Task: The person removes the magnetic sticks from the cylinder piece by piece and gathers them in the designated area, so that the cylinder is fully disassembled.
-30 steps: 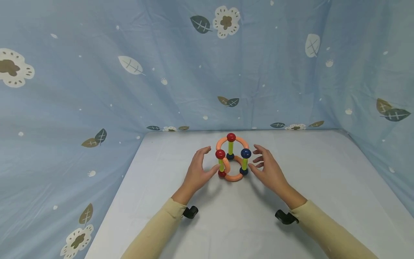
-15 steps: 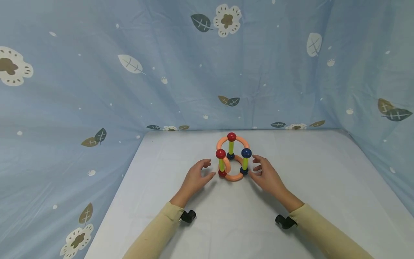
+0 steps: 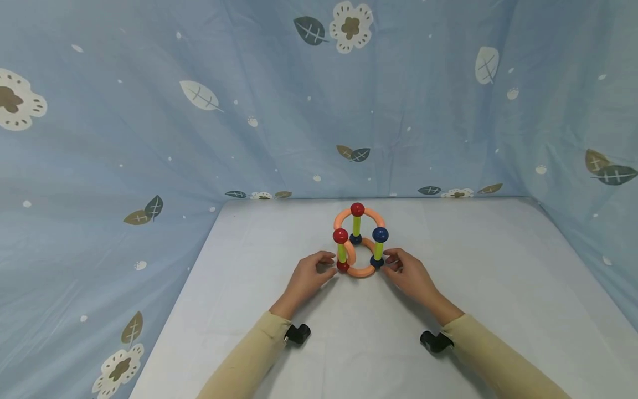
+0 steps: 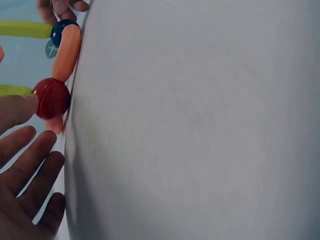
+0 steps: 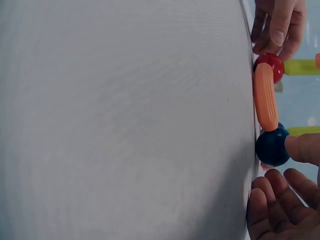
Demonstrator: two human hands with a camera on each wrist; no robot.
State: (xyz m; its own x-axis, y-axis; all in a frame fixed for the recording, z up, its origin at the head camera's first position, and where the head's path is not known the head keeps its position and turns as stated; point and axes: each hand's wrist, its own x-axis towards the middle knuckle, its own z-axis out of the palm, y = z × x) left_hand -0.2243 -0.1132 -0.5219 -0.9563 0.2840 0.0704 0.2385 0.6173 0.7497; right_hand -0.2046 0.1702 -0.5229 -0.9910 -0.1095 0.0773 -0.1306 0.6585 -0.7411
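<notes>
A toy of magnetic balls and rods stands upright on the table. In it, yellow-green rods (image 3: 356,226) join lower balls to upper ones, and orange curved rods (image 3: 361,273) form rings at top and bottom. My left hand (image 3: 307,275) is beside the lower red ball (image 3: 342,266). Its thumb (image 4: 20,111) overlaps that ball in the left wrist view, with the other fingers spread below. At the right, my right hand (image 3: 411,277) is beside the lower front blue ball (image 5: 272,146), thumb (image 5: 302,148) at its edge and fingers loosely bent. Whether either thumb touches cannot be told.
A white cloth (image 3: 359,343) covers the table. Behind and at the sides hangs a blue curtain (image 3: 279,127) printed with leaves and flowers. Black wrist cameras (image 3: 298,334) sit at both sleeves.
Both hands have come down from the toy's upper part to its lower balls. The left hand drew back a little, then came in again. The toy stays in place.
</notes>
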